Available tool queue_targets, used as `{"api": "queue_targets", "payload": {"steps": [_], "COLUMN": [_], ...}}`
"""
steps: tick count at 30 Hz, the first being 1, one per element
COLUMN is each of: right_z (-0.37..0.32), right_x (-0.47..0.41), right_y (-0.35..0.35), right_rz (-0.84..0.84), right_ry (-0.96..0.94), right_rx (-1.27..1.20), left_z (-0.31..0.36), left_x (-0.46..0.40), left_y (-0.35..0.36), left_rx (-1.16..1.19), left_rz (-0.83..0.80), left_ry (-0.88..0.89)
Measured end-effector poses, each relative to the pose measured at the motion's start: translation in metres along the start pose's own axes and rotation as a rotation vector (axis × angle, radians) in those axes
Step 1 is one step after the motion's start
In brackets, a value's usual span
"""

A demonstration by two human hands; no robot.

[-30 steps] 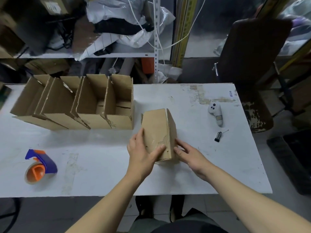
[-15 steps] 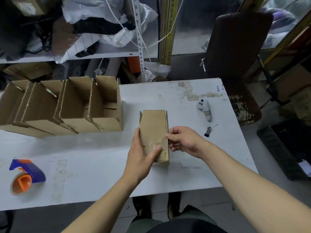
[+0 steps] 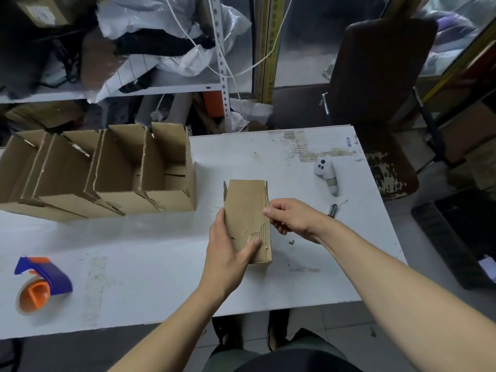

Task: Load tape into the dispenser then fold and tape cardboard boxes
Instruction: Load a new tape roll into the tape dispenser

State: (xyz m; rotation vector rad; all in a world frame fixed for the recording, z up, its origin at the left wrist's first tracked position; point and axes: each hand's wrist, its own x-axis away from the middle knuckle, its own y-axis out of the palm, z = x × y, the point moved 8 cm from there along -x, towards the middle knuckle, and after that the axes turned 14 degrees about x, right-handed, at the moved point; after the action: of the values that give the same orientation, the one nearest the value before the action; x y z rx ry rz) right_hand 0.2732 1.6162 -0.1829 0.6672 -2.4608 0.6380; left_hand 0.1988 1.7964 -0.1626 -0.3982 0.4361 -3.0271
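Steadying the small brown cardboard box [image 3: 245, 216] on the white counter [image 3: 150, 253], left hand [image 3: 228, 251] grips its near side while right hand [image 3: 292, 216] pinches its right edge to square it.

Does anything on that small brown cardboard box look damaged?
Yes. The small brown cardboard box has its outer paper torn near the right edge, exposing corrugated ribs, where the right hand is picking.

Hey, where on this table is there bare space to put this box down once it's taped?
One free patch lies between the tape dispenser and the left hand, in front of the row of open boxes. Another lies at the far edge, between that row and the white controller. It is crowded at the far left, and the right hand works beside a small metal tool.
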Motion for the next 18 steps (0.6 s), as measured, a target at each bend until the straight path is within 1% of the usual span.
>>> {"api": "queue_targets", "payload": {"steps": [2,5,8,10,12,14,16,18], "right_z": [0.002,0.010,0.001,0.001,0.000,-0.006,-0.016,-0.024], "right_x": [0.006,0.017,0.021,0.020,0.020,0.022,0.027,0.030], "right_y": [0.003,0.014,0.021,0.024,0.028,0.033,0.033,0.032], "right_rz": [-0.030,-0.117,-0.054,-0.044,-0.104,-0.152,-0.108,-0.044], "right_ry": [-0.002,0.059,0.026,0.024,0.033,0.005,-0.030,-0.081], "right_rx": [-0.003,0.150,0.206,0.160,0.082,0.056,0.055,-0.051], "left_z": [0.000,0.000,-0.001,-0.001,-0.001,0.000,0.002,0.001], "left_x": [-0.001,0.001,0.002,0.001,-0.001,-0.004,-0.006,-0.007], "left_y": [-0.001,-0.002,-0.003,-0.004,-0.009,-0.015,-0.022,-0.030], "left_rx": [0.003,-0.010,-0.005,0.011,0.035,0.063,0.099,0.189], "left_rz": [0.002,-0.002,-0.004,-0.008,0.004,0.016,0.016,0.013], "left_ry": [0.000,-0.001,0.009,0.016,0.014,0.011,0.005,-0.024]}}
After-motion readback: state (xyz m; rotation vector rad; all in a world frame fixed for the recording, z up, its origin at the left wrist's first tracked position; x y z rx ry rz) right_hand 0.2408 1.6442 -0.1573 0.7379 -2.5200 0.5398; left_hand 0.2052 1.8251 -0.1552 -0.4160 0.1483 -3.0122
